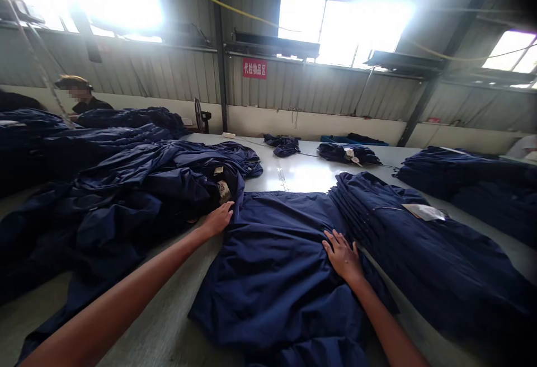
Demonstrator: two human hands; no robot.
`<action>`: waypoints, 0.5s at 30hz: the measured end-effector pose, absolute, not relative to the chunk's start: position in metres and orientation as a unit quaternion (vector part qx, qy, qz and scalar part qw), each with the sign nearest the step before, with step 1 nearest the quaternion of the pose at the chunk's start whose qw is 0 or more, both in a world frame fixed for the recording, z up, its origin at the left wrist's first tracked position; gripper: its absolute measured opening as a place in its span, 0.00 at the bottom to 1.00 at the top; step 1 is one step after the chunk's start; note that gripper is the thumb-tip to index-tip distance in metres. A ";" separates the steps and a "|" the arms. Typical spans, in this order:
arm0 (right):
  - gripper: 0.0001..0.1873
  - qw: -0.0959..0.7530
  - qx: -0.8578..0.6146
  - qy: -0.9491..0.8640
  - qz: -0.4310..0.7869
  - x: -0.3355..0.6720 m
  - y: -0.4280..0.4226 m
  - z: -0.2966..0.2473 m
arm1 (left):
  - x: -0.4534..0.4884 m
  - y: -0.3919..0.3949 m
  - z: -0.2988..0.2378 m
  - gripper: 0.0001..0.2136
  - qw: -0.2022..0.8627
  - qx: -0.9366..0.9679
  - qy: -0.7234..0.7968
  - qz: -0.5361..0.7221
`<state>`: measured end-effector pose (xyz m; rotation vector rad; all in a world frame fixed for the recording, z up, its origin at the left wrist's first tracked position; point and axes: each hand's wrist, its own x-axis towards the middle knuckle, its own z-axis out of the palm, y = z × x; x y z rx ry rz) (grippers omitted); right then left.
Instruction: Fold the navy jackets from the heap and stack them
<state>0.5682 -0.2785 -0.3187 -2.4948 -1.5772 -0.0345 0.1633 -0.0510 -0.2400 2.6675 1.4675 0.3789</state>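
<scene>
A navy blue garment [281, 266] lies spread over the table in front of me, with wrinkles across its middle and bunched cloth at the near end. My right hand [343, 255] rests flat on its right side, fingers spread. At the garment's upper left edge is my left hand [218, 219], its fingers stretched out and touching the cloth. Just beyond those fingers, a printed tag [224, 191] shows on a loose heap of navy garments [168, 177]. A neat stack of folded navy garments [403, 216] stands to the right, with a tag [424, 212] on top.
More navy piles [470, 171] stand at the far right. Small dark bundles [285, 145] and a blue bin [329, 139] sit along the table's [302, 175] far side. A black fan [202, 116] stands by the wall. Another person [90, 98] is behind the left piles.
</scene>
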 end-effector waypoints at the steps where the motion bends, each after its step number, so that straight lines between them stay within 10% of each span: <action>1: 0.29 0.096 -0.841 -0.533 -0.011 0.569 -0.278 -0.320 | 0.163 -0.038 -0.243 0.23 0.030 0.868 0.483 0.110; 15: 0.29 0.083 -0.844 -0.529 -0.019 0.575 -0.275 -0.326 | 0.178 0.052 -0.170 0.17 -0.070 0.894 0.434 0.087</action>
